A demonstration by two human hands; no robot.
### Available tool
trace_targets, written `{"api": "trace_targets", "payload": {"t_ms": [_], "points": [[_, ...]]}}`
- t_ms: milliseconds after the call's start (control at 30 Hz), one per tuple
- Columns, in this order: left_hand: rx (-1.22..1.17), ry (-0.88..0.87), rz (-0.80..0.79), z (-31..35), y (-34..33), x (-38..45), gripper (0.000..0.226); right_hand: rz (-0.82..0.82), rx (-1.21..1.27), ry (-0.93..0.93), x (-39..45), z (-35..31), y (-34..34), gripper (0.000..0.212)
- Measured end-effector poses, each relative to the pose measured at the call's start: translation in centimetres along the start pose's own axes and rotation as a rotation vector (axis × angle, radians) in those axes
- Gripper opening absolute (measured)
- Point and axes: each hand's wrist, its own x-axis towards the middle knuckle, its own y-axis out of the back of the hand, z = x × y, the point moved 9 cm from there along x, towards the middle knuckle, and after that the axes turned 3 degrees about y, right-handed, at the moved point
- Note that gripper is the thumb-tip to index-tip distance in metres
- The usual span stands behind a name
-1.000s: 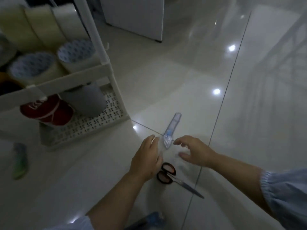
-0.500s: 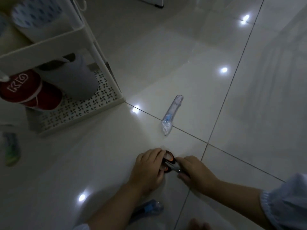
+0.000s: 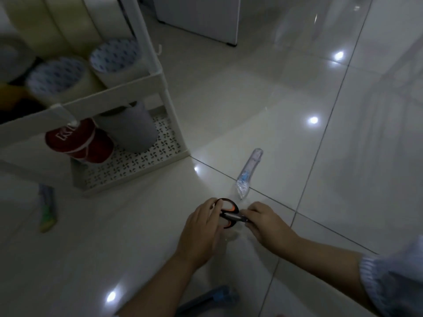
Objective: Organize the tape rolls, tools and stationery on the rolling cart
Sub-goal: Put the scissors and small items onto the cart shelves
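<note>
Both hands clamped on scissors (image 3: 229, 212): left hand (image 3: 201, 229) at handles, right hand (image 3: 265, 223) on blades. Clear packet (image 3: 248, 173) just beyond (cart (image 3: 135, 88) well left).

floor (image 3: 263, 92): big glossy pale tiles, thin dark grout lines crossing | light: pretty dim overall, a handful of small bright ceiling-light reflections (image 3: 313, 120) dotted on the tiles | far end: a white cabinet (image 3: 201, 17) standing on the floor, top cut off | faint streaky reflections on the right side
</note>
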Motion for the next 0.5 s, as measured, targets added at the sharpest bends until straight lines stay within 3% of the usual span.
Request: {"api": "trace_targets", "payload": {"t_ms": [300, 367, 500], "points": [[0.097, -0.037, 0.316, -3.1, 16.3, 2.1, 0.053, 0.285, -0.178, 0.194, 6.4, -12.2, 12.7, 0.024], [0.144, -0.049, 0.375, -3.5, 21.1, 2.5, 0.057, 0.309, -0.144, 0.268, 7.4, -15.9, 15.6, 0.021], [0.198, -0.092, 0.535, -3.8, 31.0, 1.9, 0.057, 0.514, -0.093, 0.39, 8.3, -23.4, 22.7, 0.027]]}}
